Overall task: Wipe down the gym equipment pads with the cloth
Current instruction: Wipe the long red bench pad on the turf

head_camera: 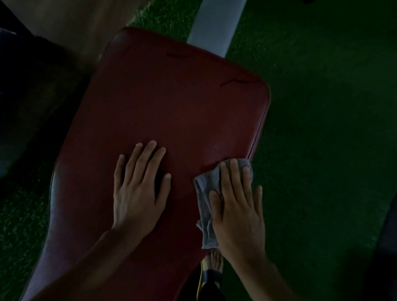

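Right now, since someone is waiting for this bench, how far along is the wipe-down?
Done: cannot tell; no clear wiped patch shows in this dim light. In hand: the right hand presses the grey cloth flat at the right edge of the red pad, while the left hand rests flat mid-pad. Left: probably the pad's far half.

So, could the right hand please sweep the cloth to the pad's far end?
Probably yes: the pad is bare ahead of the right hand and cloth; the left hand rests aside.

One head-worn wide-angle camera looks almost straight down, close above the red pad, which fills the frame's middle, with green floor at the sides.
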`<action>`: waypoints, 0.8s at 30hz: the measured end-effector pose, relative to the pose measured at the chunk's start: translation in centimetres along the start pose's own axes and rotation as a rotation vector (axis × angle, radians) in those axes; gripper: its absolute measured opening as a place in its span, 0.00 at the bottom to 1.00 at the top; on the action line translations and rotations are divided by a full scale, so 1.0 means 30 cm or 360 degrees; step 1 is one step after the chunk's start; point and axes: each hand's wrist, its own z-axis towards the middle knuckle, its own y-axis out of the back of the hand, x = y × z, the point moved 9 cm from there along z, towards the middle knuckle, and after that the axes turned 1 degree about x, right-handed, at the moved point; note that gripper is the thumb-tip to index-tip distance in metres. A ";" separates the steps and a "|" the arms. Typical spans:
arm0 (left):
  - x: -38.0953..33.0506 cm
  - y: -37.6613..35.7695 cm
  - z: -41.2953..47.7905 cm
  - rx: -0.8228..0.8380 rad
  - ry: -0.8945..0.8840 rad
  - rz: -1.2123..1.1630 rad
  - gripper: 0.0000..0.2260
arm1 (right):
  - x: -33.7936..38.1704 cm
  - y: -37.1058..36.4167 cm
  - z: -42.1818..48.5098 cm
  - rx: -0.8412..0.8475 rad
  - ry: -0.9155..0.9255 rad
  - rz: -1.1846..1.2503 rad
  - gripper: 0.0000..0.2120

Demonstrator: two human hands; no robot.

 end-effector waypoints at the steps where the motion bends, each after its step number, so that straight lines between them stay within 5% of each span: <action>1: -0.002 0.012 0.012 -0.0015 0.0028 -0.0028 0.22 | -0.010 0.002 0.027 0.0011 0.0012 -0.0001 0.28; 15: -0.107 -0.043 0.371 0.0015 0.0033 0.0115 0.26 | 0.026 0.311 0.645 -0.0462 0.0178 -0.0242 0.27; 18: -0.105 -0.053 0.364 0.0030 0.0051 0.0144 0.26 | 0.033 0.279 0.554 -0.0479 -0.0015 -0.0083 0.27; 21: -0.109 -0.053 0.366 0.0023 0.0046 0.0145 0.26 | 0.040 0.186 0.347 -0.0284 0.0083 -0.0070 0.27; 24: -0.110 -0.047 0.364 0.0013 0.0037 0.0103 0.26 | 0.045 0.242 0.495 -0.0336 0.0177 -0.0176 0.26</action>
